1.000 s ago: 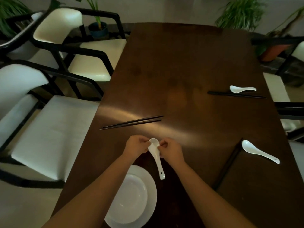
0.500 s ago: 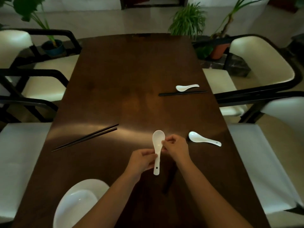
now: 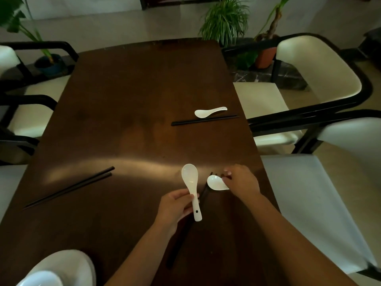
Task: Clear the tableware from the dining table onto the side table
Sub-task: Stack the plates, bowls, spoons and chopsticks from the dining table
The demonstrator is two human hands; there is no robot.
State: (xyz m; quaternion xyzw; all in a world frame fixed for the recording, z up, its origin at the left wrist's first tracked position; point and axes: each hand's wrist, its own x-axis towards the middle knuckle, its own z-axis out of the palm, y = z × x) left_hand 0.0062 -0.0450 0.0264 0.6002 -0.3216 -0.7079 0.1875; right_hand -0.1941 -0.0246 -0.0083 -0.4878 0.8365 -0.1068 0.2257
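My left hand grips the handle of a white ceramic spoon, its bowl pointing away from me above the dark wooden dining table. To its right, my right hand covers the handle of a second white spoon lying on the table, fingers curled over it. A pair of black chopsticks runs under both hands. A third white spoon lies farther off beside another black pair. One more chopstick pair lies at the left. A white plate sits at the near left edge.
White-cushioned chairs with black frames line both sides: two at the right, two at the left. Potted plants stand on the floor beyond the table's far end. The side table is out of sight.
My right hand let go of the first spoon and moved right onto the second spoon. The left hand kept the first spoon by its handle. My view shifted slightly.
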